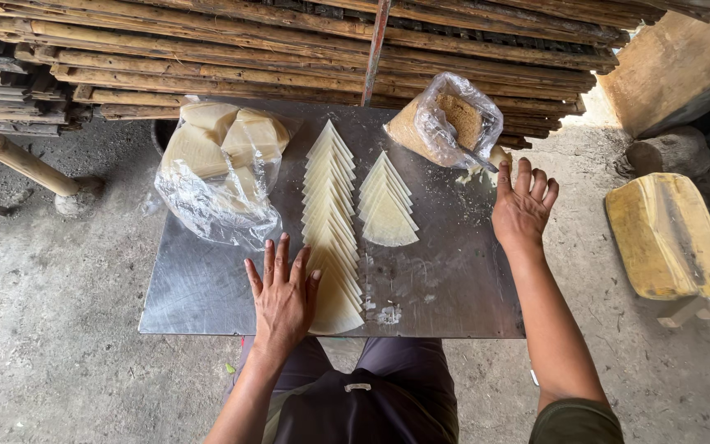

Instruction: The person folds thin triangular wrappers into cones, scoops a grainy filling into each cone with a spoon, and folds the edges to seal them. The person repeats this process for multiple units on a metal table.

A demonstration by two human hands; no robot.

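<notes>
Both hands lay spread, gripping nothing. The left hand rested flat on the metal tray, touching the long row of wedge-shaped wrappers at its 3 o'clock. The right hand hovered open, a bag of brown filling at 11 o'clock.

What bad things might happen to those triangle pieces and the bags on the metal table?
1. The long row of wedge-shaped wrappers ends right at the metal table front edge, beside the left hand; a nudge might push the last ones off.
2. The open bag of brown crumbs sits near the right hand; a bump might spill it.
3. The plastic bag of wrappers overhangs the left edge and might slide off.
</notes>
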